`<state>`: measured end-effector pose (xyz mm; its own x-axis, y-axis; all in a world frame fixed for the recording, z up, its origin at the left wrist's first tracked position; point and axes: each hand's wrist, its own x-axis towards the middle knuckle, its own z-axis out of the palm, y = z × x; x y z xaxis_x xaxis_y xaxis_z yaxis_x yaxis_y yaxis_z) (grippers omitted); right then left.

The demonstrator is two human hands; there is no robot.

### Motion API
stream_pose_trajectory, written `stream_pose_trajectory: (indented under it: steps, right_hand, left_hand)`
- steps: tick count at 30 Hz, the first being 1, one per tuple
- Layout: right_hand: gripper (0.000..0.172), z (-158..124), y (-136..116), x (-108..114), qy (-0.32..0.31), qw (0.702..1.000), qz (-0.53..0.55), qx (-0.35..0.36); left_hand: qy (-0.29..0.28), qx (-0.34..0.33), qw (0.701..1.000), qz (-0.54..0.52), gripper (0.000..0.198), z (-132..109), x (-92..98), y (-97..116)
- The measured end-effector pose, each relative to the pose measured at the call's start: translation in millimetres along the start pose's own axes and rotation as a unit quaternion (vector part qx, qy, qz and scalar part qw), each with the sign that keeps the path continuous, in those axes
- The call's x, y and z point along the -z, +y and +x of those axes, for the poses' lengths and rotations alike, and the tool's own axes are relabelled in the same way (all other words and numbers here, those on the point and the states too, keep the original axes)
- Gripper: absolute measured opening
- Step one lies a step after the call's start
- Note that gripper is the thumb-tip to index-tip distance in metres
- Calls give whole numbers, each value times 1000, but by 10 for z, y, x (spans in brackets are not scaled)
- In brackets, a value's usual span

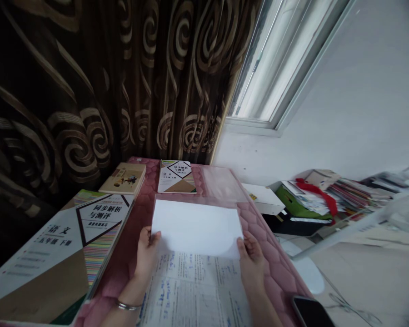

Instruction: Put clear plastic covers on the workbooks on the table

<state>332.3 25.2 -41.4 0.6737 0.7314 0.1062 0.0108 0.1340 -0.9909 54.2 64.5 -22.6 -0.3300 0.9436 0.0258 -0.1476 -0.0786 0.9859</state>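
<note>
A blank white sheet of paper (197,225) is held up by its two side edges. My left hand (147,250) pinches the left edge, thumb on top and fingers curled. At the opposite edge my right hand (252,254) grips in the same way. Below the sheet, between my forearms, lies a printed page with blue handwriting (194,290); the white sheet covers its upper part. A clear plastic sleeve seems to show just behind the sheet's top edge. A metal bracelet is on my left wrist.
The pink quilted table cover (276,268) lies underneath. Workbooks (102,245) are stacked at left, a tan booklet (124,179) behind them. A smaller workbook (177,177) and clear plastic sleeve (221,181) lie at the back. A phone (311,311) rests front right; boxes of papers (303,200) stand beyond.
</note>
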Motion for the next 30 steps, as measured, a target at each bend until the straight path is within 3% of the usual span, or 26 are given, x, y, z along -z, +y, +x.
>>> stream_pose_trajectory:
  steps: [6,13,25,30]
  right_hand:
    - [41,-3,-32,-17,25,1000,-3,-5]
    - [48,-19,-64,-2,-1,999,37,-38]
    - [42,-25,-83,-36,9,999,32,-17]
    - [41,-56,-169,-8,-19,998,9,-65]
  left_hand:
    - [7,0,1000,-4,31,-23,-12,2]
    - [-7,-8,1000,-1,28,-22,9,15]
    - [-4,-4,1000,-1,31,-21,7,-55]
    - [0,2,1000,-4,31,-30,4,-16]
